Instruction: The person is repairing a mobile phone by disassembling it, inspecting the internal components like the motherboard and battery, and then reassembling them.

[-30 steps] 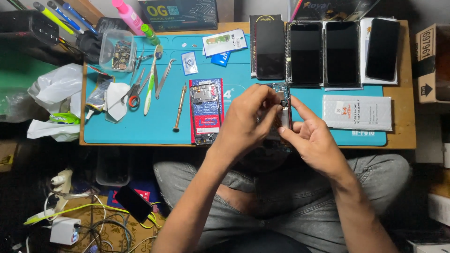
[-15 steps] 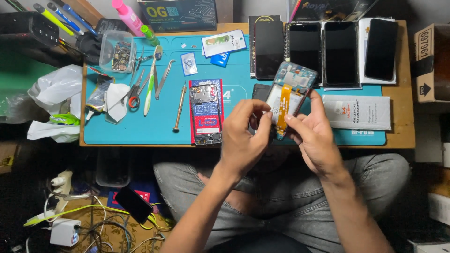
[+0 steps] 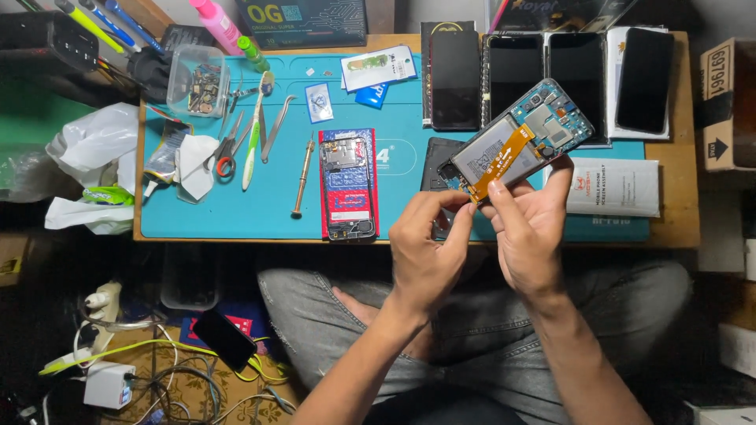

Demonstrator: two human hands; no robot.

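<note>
An opened phone [image 3: 516, 142] with a bare circuit board, grey battery and orange flex cable is held tilted above the teal work mat [image 3: 276, 205]. My right hand [image 3: 531, 228] grips its lower edge from beneath, fingers up along the side. My left hand [image 3: 425, 248] pinches the lower end of the orange flex cable [image 3: 494, 164] at the phone's bottom corner. A red-backed phone frame [image 3: 349, 182] lies flat on the mat to the left of my hands. A brass-handled screwdriver [image 3: 302, 177] rests beside it.
Several dark phone screens [image 3: 543, 75] lie in a row at the mat's far edge. A white screen box [image 3: 614, 187] sits at right. Scissors and tweezers [image 3: 244, 138] and a clear parts box [image 3: 197, 83] occupy the left. Cables and a plug strip [image 3: 118, 346] lie on the floor.
The opened phone was lifted and swung up to the right, turning its inner side to view. My left hand moved to pinch the flex cable end.
</note>
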